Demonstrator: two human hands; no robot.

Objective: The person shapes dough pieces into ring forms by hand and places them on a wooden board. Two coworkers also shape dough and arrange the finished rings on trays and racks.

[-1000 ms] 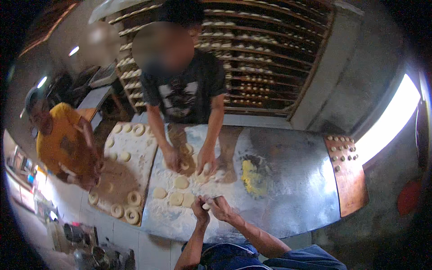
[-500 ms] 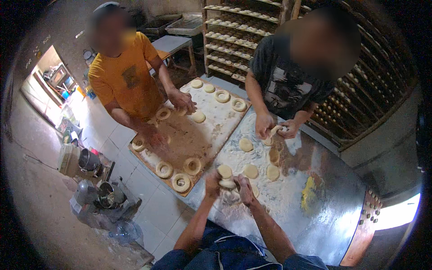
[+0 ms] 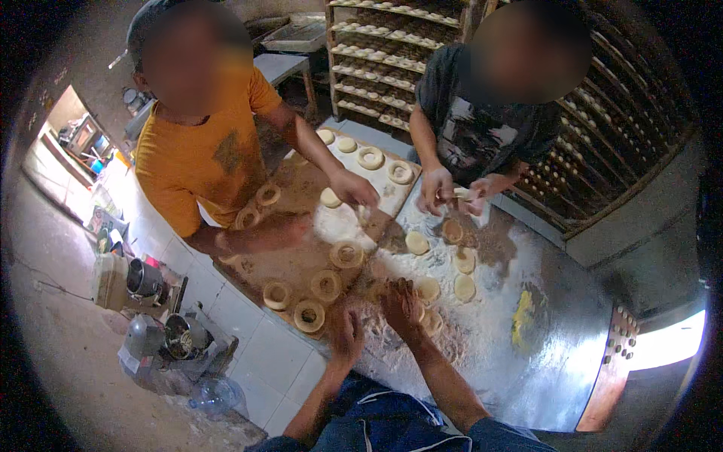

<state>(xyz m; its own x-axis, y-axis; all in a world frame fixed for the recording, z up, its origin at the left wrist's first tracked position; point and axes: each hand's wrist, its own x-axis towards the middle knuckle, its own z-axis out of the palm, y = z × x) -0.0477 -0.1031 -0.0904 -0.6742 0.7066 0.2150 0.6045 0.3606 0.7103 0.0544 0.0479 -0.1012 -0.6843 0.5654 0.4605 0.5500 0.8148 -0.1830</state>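
Note:
My left hand (image 3: 346,334) hovers by the near edge of the table, fingers loosely bent and seemingly holding nothing. My right hand (image 3: 402,307) reaches over the floured metal table (image 3: 482,361), fingers stretched forward; flour and shadow partly hide what lies under them. Just right of it are flat dough discs, one pale disc (image 3: 428,289) and another (image 3: 431,322) beside my wrist. A dough ring (image 3: 309,316) lies on the wooden board to the left, with another ring (image 3: 346,255) farther up the board.
A co-worker in an orange shirt (image 3: 203,151) reaches over the board (image 3: 248,275). Across the table, a co-worker in a dark shirt (image 3: 474,124) handles a dough piece (image 3: 461,194). Racks of dough (image 3: 392,53) stand behind. A mixer (image 3: 143,346) is at the left.
My hands have parted and the dough between them is gone from their grasp. Another ring now lies on the board's near right side. The orange-shirted co-worker leans closer, arm farther right.

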